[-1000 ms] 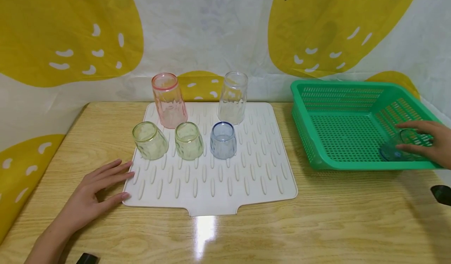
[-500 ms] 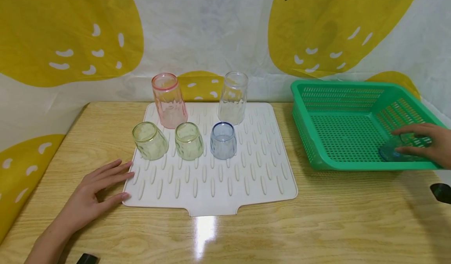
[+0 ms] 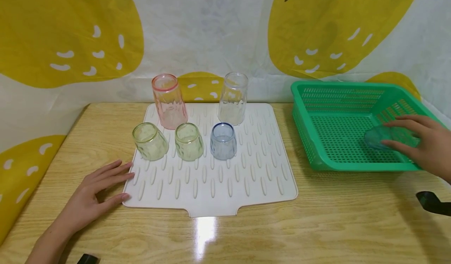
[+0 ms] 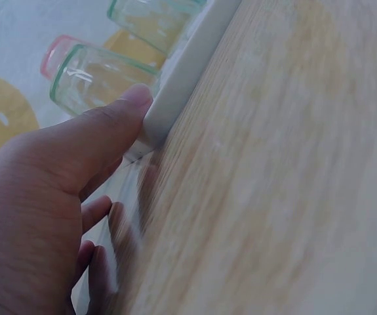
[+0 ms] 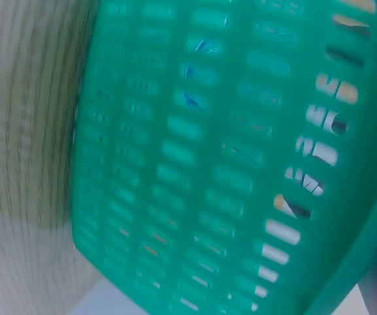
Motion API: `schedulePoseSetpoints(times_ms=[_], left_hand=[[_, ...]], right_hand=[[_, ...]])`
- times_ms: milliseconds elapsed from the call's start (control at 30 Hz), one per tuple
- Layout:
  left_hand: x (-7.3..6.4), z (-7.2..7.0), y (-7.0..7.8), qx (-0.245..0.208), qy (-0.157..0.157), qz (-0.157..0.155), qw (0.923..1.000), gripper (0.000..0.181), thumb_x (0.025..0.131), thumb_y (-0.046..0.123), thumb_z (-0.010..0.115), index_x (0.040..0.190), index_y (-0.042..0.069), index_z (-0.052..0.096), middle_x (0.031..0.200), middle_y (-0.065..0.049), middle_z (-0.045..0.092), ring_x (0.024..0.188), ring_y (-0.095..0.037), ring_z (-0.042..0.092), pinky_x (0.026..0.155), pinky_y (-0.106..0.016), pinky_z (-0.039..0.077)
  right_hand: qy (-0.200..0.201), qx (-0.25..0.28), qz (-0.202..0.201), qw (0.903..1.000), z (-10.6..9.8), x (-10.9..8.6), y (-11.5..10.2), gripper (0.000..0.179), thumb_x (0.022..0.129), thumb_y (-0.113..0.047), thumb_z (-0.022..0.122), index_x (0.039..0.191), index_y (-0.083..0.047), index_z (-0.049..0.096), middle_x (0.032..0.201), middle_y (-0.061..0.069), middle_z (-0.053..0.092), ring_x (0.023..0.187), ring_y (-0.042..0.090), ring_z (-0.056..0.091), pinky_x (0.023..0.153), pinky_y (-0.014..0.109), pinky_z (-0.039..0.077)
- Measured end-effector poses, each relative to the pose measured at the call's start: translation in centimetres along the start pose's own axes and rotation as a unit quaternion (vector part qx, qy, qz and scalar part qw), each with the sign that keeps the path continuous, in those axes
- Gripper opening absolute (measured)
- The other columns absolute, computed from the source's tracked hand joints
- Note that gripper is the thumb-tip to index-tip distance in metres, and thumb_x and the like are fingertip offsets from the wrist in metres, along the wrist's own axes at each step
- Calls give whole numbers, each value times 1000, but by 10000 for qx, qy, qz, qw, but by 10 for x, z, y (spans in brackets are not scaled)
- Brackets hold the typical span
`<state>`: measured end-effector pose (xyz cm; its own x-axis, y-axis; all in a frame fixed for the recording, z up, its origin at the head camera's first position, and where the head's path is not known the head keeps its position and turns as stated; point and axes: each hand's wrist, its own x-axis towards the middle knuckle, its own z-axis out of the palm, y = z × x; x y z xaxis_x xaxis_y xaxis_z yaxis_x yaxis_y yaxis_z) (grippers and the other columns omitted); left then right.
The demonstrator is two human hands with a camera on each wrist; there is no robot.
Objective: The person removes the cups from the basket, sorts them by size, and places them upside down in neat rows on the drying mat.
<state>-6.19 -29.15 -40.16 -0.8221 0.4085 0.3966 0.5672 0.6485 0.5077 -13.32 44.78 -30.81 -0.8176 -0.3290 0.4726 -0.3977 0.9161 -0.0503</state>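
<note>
My right hand (image 3: 424, 144) is inside the green basket (image 3: 318, 163), with thumb and fingers around a bluish drinking glass (image 3: 375, 138) lying on its side. In the right wrist view the slotted basket wall (image 5: 165, 151) hides most of that grip. My left hand (image 3: 89, 191) lies with relaxed fingers at the left edge of a white ridged drying mat (image 3: 215, 209). Its thumb touches the mat's edge in the left wrist view. Upside-down on the mat are two green glasses (image 3: 150, 142), a small blue glass (image 3: 223, 142), a tall pink glass (image 3: 171, 105) and a tall clear glass (image 3: 232, 99).
A wooden table (image 3: 317, 225) carries the mat and the basket. Behind it hangs a white cloth (image 3: 211, 33) with yellow fruit shapes. The basket's raised rim stands between the right hand and the mat. A black strap piece (image 3: 431, 203) shows below the right wrist.
My right hand has moved left and slightly up within the basket, bringing the bluish glass with it. The left hand and the glasses on the mat stay put.
</note>
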Motion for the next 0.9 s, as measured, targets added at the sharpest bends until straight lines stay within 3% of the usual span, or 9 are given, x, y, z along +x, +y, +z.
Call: schedulePoseSetpoints(times_ms=[200, 300, 500, 733, 900], left_hand=[[0, 0, -1, 0, 25, 7, 10000, 57, 67, 7, 85, 121, 15, 68, 136, -6, 55, 136, -21, 34, 109, -19, 17], [0, 0, 0, -50, 43, -33, 10000, 58, 67, 7, 86, 121, 16, 68, 135, -6, 55, 135, -21, 34, 109, -19, 17], [-1, -1, 2, -117, 16, -110, 9999, 57, 66, 6, 86, 120, 16, 69, 135, -7, 55, 136, -19, 33, 109, -18, 16], [3, -7, 9, -1, -79, -84, 9999, 55, 68, 5, 84, 120, 16, 69, 133, -7, 57, 134, -16, 35, 108, -16, 18], [7, -13, 18, -7, 279, 11, 9996, 59, 64, -3, 84, 119, 10, 69, 125, -8, 62, 130, -16, 42, 108, -18, 23]], right_hand=[[258, -13, -340, 9991, 1, 4, -13, 79, 84, -67, 39, 109, 4, 63, 116, 33, 51, 103, 54, 46, 71, 57, 41], [328, 83, -362, 9988, 2, 5, -18, 85, 80, -72, 35, 108, 4, 64, 116, 32, 52, 103, 54, 46, 75, 60, 40], [404, 156, -316, 9986, 3, 5, -30, 86, 80, -74, 37, 109, 2, 64, 119, 30, 52, 112, 52, 45, 81, 64, 37], [474, 239, -445, 9976, 4, 8, -44, 83, 82, -73, 40, 109, 1, 65, 120, 30, 53, 110, 51, 45, 90, 60, 36], [528, 294, -539, 9967, 4, 14, -53, 82, 83, -72, 41, 109, 1, 66, 119, 29, 53, 107, 51, 46, 88, 60, 36]])
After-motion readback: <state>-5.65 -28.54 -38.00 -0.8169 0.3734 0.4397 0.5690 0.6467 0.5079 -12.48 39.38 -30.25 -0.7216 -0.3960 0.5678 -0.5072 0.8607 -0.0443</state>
